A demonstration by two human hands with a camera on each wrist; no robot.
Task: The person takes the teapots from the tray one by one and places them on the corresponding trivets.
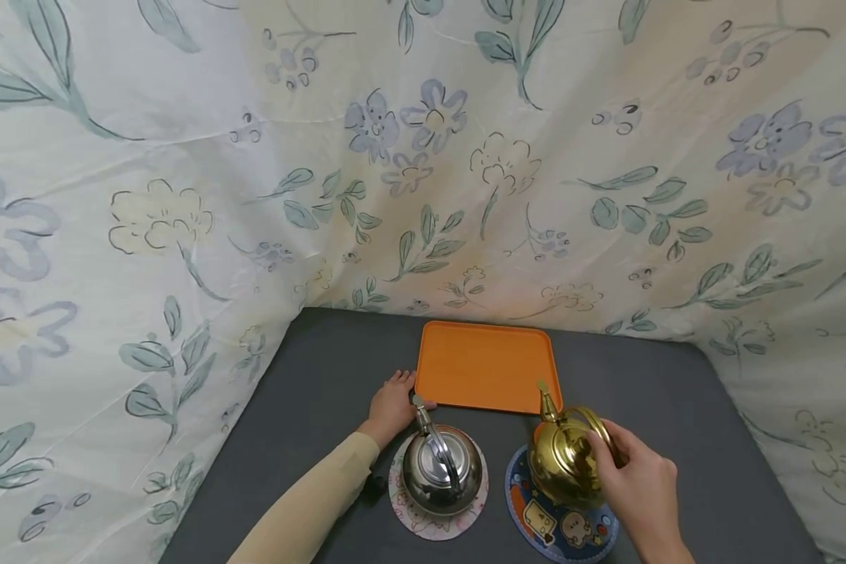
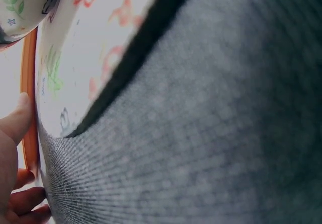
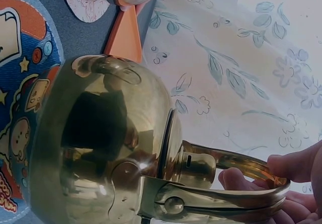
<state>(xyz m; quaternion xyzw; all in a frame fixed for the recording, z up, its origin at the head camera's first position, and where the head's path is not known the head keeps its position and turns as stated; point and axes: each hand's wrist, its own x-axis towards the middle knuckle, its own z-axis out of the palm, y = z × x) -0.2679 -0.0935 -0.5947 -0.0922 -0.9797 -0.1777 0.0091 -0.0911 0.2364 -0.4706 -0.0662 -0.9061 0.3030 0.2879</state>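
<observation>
A gold kettle [image 1: 562,464] is over the blue round mat [image 1: 536,540], spout toward the tray. My right hand [image 1: 641,482] holds its handle [image 3: 251,196], thumb on one side and fingers through the loop. Whether the kettle's base touches the mat cannot be told. My left hand [image 1: 391,407] touches the near left corner of an orange tray [image 1: 486,364], fingers by the left edge and thumb along the front edge. In the left wrist view the thumb [image 2: 17,118] lies against the tray's orange rim [image 2: 30,73].
A silver kettle [image 1: 439,478] stands on a pink-and-white round mat [image 1: 423,529], just right of my left forearm. A small black object [image 1: 374,487] is beside that sleeve. The dark grey table [image 1: 310,376] is bordered by floral cloth [image 1: 465,196] behind and at the sides.
</observation>
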